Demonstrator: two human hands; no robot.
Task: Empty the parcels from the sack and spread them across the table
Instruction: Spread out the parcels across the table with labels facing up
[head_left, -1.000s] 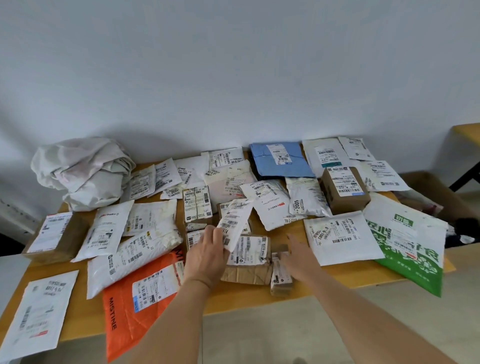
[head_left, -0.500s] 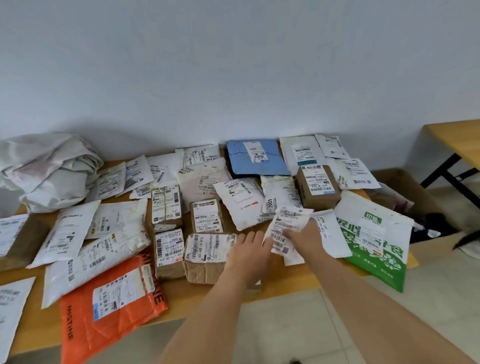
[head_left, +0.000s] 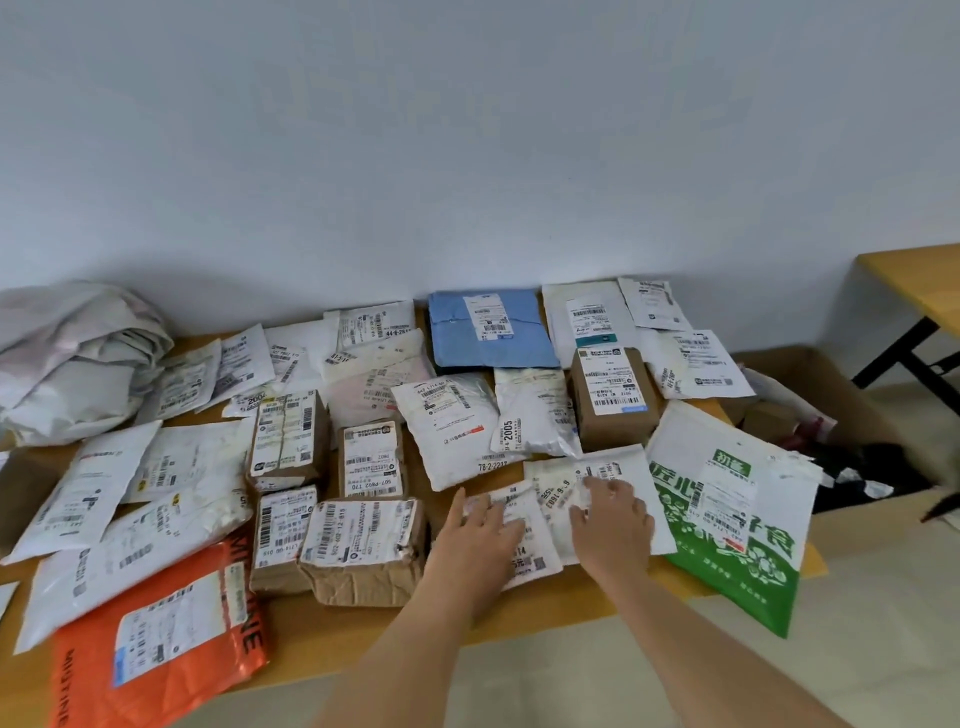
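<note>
Near the table (head_left: 545, 613) front edge, left hand (head_left: 480, 535) and right hand (head_left: 610, 525) lie palm-down, fingers extended, pressing flat white parcels (head_left: 618, 483), gripping nothing.

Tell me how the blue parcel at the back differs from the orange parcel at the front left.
The blue parcel lies fully on the table, near the wall; the orange parcel hangs over the front edge. The blue one is plain, while the orange one carries large black letters. The orange one looks larger, though it is nearer the camera. Both are flat soft bags with a white label.
</note>
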